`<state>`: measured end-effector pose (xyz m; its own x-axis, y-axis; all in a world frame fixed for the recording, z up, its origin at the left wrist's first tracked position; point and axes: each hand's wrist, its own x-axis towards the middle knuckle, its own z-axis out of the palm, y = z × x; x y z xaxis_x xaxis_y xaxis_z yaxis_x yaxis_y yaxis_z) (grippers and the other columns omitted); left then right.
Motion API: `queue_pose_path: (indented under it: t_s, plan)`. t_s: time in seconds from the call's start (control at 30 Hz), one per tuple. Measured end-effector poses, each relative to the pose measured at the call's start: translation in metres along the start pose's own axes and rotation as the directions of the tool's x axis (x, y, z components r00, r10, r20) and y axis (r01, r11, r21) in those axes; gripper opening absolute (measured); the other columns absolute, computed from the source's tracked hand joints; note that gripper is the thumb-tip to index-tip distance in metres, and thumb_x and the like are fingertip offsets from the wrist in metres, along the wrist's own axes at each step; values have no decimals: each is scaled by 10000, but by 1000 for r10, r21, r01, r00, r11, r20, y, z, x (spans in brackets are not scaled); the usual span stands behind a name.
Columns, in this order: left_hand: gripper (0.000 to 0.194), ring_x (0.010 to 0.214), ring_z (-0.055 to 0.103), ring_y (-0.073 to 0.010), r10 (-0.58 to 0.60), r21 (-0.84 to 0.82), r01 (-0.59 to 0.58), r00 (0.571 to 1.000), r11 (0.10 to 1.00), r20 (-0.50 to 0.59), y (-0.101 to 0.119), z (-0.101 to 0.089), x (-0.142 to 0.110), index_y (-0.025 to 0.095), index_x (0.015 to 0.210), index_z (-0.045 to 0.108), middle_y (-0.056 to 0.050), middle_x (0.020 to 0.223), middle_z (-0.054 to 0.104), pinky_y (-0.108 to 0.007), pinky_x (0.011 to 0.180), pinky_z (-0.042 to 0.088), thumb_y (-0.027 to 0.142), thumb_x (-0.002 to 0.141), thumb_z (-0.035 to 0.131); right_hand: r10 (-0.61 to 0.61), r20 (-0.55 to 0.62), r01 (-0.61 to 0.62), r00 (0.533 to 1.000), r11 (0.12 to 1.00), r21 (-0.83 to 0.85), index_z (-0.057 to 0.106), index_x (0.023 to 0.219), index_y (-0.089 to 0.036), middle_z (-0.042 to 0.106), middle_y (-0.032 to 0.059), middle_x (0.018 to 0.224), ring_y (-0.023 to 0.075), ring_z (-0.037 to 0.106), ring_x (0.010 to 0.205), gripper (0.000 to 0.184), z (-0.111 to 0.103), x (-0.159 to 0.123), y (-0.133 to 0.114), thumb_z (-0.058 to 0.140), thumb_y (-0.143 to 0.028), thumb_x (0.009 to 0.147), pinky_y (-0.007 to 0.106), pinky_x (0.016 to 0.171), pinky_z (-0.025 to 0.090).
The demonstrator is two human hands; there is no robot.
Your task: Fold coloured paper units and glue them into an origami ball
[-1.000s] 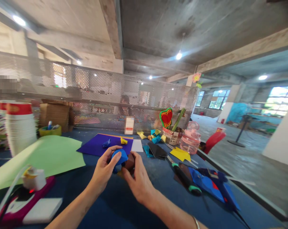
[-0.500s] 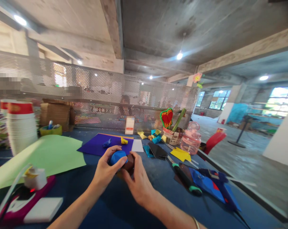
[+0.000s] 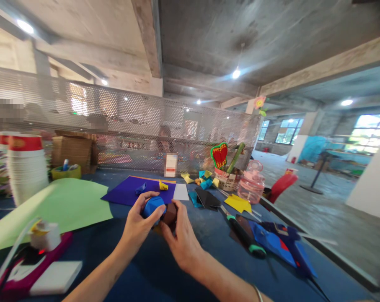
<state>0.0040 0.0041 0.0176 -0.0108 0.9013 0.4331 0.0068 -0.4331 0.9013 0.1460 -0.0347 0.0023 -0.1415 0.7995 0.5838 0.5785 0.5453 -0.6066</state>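
Note:
Above the dark blue tabletop, my left hand (image 3: 138, 220) is closed around a blue faceted folded-paper piece (image 3: 154, 206), thumb across its front. My right hand (image 3: 184, 241) curls around a brown folded-paper piece (image 3: 170, 214) that sits against the blue one; I cannot tell whether the two are joined. A bit of yellowish material shows beneath them, mostly hidden by the fingers. Just beyond my hands, a small blue folded piece (image 3: 141, 188) and a small yellow folded piece (image 3: 163, 185) rest on purple paper (image 3: 120, 193).
On the right are a green-handled tool (image 3: 246, 237), a glue gun (image 3: 292, 243), yellow paper (image 3: 238, 203), black paper (image 3: 208, 199) and a pink bottle (image 3: 252, 184). To the left lie green paper (image 3: 60, 205), a power strip (image 3: 51, 258) and stacked paper cups (image 3: 27, 172). A perforated screen (image 3: 130, 113) stands behind.
Both hands stay almost in place. The blue and brown pieces have tilted slightly between my fingers, and a little more of the brown piece shows.

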Motion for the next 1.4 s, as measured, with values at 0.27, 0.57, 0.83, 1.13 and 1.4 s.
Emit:
queue_pose_path:
  t_s: [0.27, 0.57, 0.83, 1.13, 1.4]
  plan:
    - [399, 861, 577, -160, 16, 44, -17, 1000, 999, 26, -3, -1, 1, 237, 1064, 556, 3, 987, 619, -260, 781, 471, 430, 735, 675, -9, -3, 9, 1000, 1000, -23, 262, 1353, -146, 425, 181, 1317, 246, 443, 1254, 500, 2, -1, 0, 474, -228, 908, 448, 1054, 407]
    - [427, 944, 574, -188, 15, 80, -17, 1000, 997, 26, -8, -2, 1, 245, 1091, 569, -7, 1029, 611, -303, 877, 448, 453, 733, 674, 16, 32, -15, 999, 1000, -22, 251, 1356, -108, 398, 207, 1339, 260, 422, 1275, 507, 1, 0, 0, 461, -236, 912, 452, 1067, 390]
    - [401, 1065, 548, -216, 96, 110, -101, 994, 989, 51, -11, -2, 2, 240, 1091, 572, -31, 1122, 593, -363, 997, 388, 439, 754, 665, 4, 41, -3, 999, 1000, -28, 220, 1365, -108, 377, 217, 1365, 266, 411, 1293, 515, 1, 0, 1, 445, -240, 920, 459, 1069, 390]
    - [336, 1098, 540, -210, 127, 113, -133, 990, 985, 58, -10, -3, 1, 243, 1107, 584, -44, 1156, 598, -356, 1022, 371, 456, 849, 548, -12, 23, 13, 1000, 999, -46, 249, 1350, -113, 418, 216, 1344, 259, 457, 1259, 505, -1, 1, -2, 471, -251, 919, 454, 1043, 423]
    - [280, 1138, 508, -201, 233, 144, -244, 968, 959, 89, -16, -1, 1, 246, 1088, 579, -45, 1163, 567, -357, 1045, 351, 395, 852, 565, -3, 45, 4, 999, 1000, -14, 230, 1358, -125, 426, 225, 1353, 275, 467, 1265, 505, 1, -1, 3, 458, -238, 921, 468, 1036, 425]
